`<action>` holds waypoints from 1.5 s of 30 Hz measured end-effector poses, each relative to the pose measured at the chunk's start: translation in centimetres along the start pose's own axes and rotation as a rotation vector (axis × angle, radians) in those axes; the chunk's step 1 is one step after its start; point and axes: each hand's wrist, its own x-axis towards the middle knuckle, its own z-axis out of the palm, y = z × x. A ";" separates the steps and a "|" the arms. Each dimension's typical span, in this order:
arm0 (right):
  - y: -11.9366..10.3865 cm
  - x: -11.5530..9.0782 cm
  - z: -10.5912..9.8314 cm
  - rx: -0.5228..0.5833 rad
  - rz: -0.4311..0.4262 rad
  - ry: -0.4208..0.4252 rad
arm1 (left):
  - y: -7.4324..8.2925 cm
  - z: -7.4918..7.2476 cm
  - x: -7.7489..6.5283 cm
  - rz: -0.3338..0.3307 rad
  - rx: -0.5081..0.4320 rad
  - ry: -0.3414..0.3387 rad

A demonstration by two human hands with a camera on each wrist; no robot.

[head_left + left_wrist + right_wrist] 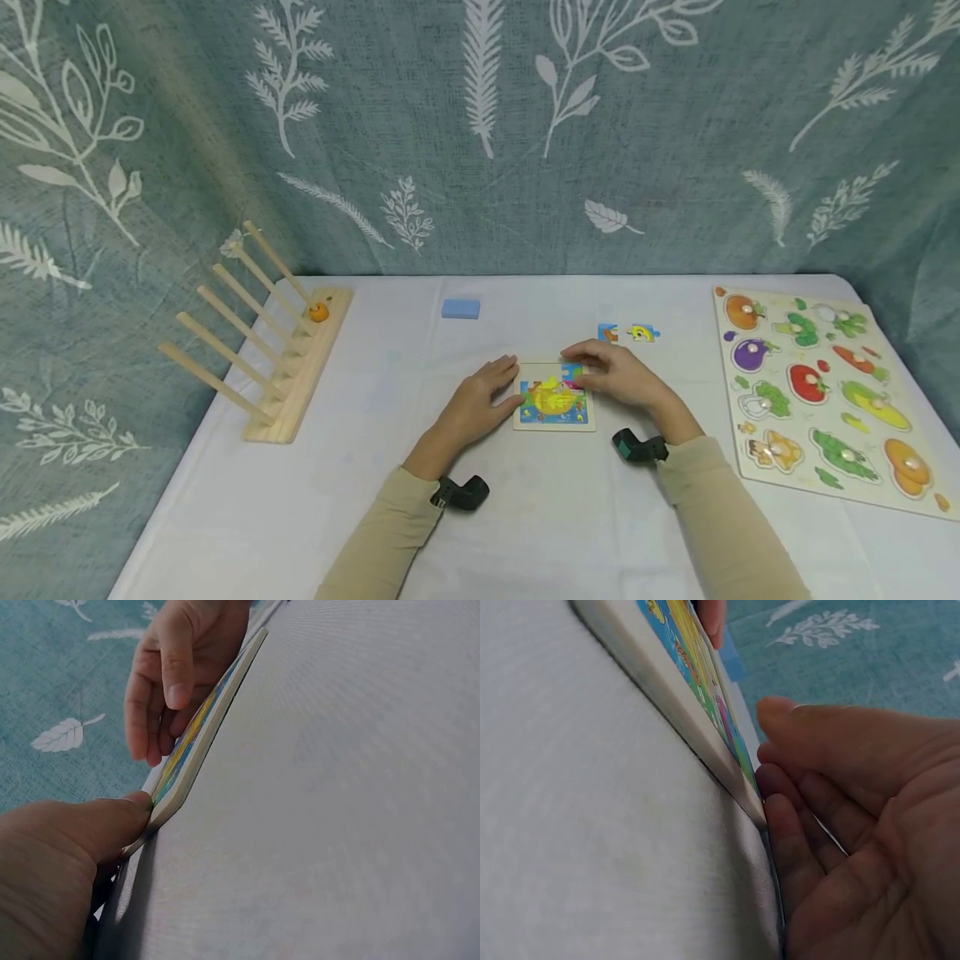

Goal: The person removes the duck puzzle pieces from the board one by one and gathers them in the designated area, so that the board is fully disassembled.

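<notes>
A small jigsaw puzzle (552,404) in a pale wooden tray shows a yellow duck on blue. Bare pale wood shows in its upper left part. My left hand (474,406) holds the tray's left edge, its thumb (120,817) on the rim and its other fingers largely hidden in the left wrist view. Over the upper right corner is my right hand (618,375), fingers loosely bent beside the tray and thumb (840,739) raised apart from them; nothing shows between them. Two loose puzzle pieces, one blue and brown (608,332) and one yellow (643,333), lie beyond it.
At the left stands a wooden peg rack (288,408) with slanting rods and an orange bead (318,312). A blue block (461,309) lies near the table's back edge. To the right is a large vegetable peg puzzle (813,417). A leaf-patterned curtain (420,100) hangs behind.
</notes>
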 end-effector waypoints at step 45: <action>0.4 0.1 0.2 -0.134 -0.068 -0.031 | 0.0 -0.1 0.1 0.040 -0.018 0.033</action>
